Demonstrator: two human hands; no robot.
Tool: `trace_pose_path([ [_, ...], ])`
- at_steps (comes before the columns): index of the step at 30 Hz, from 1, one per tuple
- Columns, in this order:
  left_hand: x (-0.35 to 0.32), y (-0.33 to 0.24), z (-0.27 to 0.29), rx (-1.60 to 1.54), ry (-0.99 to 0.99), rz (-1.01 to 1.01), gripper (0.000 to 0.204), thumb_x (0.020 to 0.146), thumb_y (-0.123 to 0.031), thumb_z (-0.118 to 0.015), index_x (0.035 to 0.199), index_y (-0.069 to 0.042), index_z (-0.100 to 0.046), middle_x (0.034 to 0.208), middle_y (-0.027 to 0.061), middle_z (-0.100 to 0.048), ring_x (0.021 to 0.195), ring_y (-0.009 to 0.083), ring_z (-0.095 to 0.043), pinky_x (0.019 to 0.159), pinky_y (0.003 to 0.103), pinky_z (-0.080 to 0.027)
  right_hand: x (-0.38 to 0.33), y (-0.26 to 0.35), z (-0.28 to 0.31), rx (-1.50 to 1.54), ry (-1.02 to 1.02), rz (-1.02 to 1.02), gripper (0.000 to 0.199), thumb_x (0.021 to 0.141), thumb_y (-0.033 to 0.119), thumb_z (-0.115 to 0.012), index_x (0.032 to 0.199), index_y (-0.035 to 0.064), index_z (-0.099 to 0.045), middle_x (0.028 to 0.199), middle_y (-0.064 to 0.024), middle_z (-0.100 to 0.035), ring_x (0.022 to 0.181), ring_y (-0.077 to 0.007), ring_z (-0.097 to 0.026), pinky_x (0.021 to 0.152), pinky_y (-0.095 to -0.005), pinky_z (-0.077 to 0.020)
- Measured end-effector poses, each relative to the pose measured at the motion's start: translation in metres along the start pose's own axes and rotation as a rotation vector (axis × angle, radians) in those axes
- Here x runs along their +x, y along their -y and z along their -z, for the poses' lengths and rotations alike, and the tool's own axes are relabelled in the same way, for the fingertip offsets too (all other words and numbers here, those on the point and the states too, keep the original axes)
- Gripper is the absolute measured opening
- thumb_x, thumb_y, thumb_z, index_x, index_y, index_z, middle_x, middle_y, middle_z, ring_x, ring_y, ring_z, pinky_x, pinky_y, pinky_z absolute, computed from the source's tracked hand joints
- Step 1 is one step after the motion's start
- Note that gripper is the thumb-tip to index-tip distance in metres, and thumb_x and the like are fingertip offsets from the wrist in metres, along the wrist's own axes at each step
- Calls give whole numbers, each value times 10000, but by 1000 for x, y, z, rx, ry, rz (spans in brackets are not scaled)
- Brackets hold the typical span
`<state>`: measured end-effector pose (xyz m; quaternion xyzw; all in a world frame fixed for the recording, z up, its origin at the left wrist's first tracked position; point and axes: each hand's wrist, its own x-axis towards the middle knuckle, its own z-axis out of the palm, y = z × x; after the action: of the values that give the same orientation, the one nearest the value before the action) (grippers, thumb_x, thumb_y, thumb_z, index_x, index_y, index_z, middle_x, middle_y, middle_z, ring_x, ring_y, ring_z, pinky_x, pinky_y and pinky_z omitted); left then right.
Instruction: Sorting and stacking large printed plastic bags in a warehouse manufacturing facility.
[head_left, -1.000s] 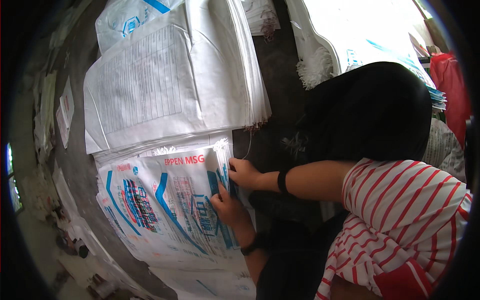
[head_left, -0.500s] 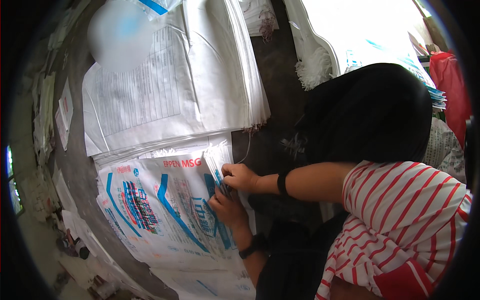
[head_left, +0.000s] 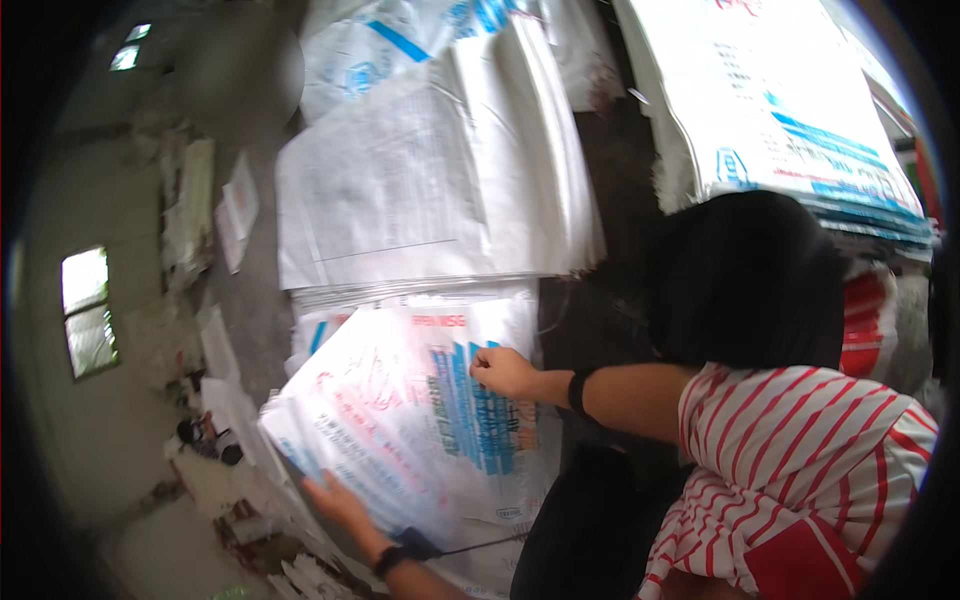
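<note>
Head-worn, the left of two fisheyes looks down from close above the printed bags (head_left: 390, 430), past their far edge to the white stack (head_left: 370, 180) and what seems a wall window (head_left: 88, 300) beyond their left corner.

A bright window (head_left: 89, 312) stands left, perhaps a red sack (head_left: 866, 318) right.

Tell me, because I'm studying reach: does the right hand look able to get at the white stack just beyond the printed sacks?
Probably yes: the right hand is close to the white stack, and nothing upright appears between them.
</note>
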<state>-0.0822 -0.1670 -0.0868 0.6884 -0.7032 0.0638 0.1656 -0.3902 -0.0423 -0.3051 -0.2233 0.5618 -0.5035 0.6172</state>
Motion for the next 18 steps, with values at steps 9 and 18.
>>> trace_pose_path([
  [9, 76, -26, 358, 372, -405, -210, 560, 1040, -312, -498, 1431, 76, -401, 1330, 303, -540, 1157, 415, -560, 1037, 413, -413, -25, 85, -51, 223, 212, 173, 235, 914, 246, -586, 889, 20, -643, 778, -91, -687, 658, -190, -632, 652, -353, -509],
  [18, -118, -102, 487, 180, -673, 12, 472, 1023, -223, -543, 1361, 101, -477, 1227, 330, -599, 1050, 415, -615, 928, 472, -476, -61, 237, -35, -226, 53, 1026, 518, 858, 349, -687, 1275, 60, -581, 1249, -193, -611, 1152, -365, -575, 971, -447, -470],
])
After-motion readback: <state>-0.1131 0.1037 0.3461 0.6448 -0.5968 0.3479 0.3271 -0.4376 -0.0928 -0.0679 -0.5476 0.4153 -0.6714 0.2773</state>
